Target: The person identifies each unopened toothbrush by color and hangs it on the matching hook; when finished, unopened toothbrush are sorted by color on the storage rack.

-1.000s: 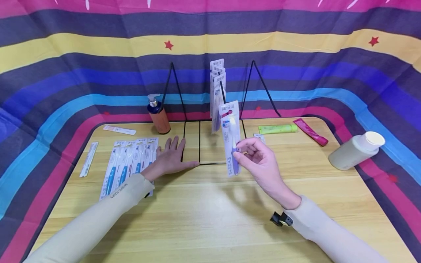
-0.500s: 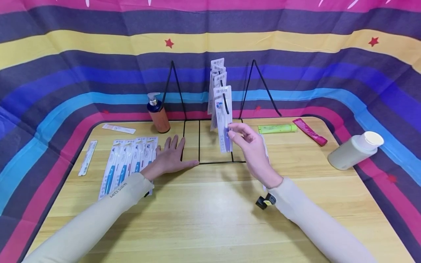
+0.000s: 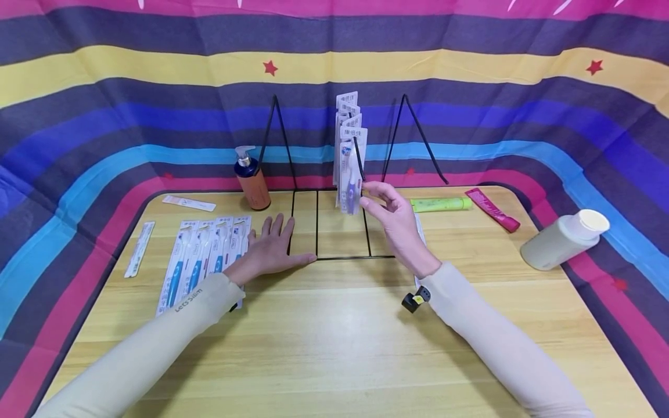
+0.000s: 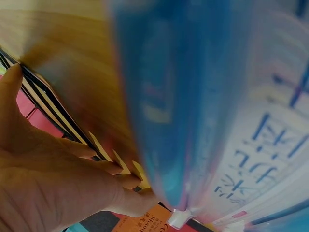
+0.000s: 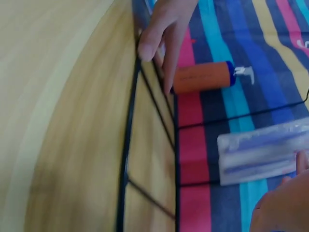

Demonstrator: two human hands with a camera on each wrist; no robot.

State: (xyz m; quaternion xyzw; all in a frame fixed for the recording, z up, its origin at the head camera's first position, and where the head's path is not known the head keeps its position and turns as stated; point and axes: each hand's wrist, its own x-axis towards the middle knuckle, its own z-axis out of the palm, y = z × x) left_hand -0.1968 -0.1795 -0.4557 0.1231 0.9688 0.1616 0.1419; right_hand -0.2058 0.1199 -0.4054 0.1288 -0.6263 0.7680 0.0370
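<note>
My right hand (image 3: 394, 220) pinches the right edge of a packaged toothbrush (image 3: 346, 188) with a purple handle, between thumb and forefinger. The pack hangs upright on the front of a black wire hook, whose tip shows through its top. More toothbrush packs (image 3: 347, 97) hang behind it. In the right wrist view the pack (image 5: 256, 154) is blurred, with a fingertip overlapping it. My left hand (image 3: 269, 251) lies with fingers spread on the left side of the black wire rack (image 3: 342, 258), thumb at its front corner. In the left wrist view, a blue-handled toothbrush pack (image 4: 164, 96) fills the foreground.
Several blue toothbrush packs (image 3: 180, 255) lie under my left forearm. An orange pump bottle (image 3: 254, 188) stands behind my left hand. At right are a green tube (image 3: 441, 204), a pink tube (image 3: 492, 210) and a grey-white bottle (image 3: 554, 241). Two slim packets (image 3: 140, 249) lie far left.
My right hand has moved back and slightly left, carrying the toothbrush pack from in front of the hook to farther along it. My left hand has stayed in place on the rack.
</note>
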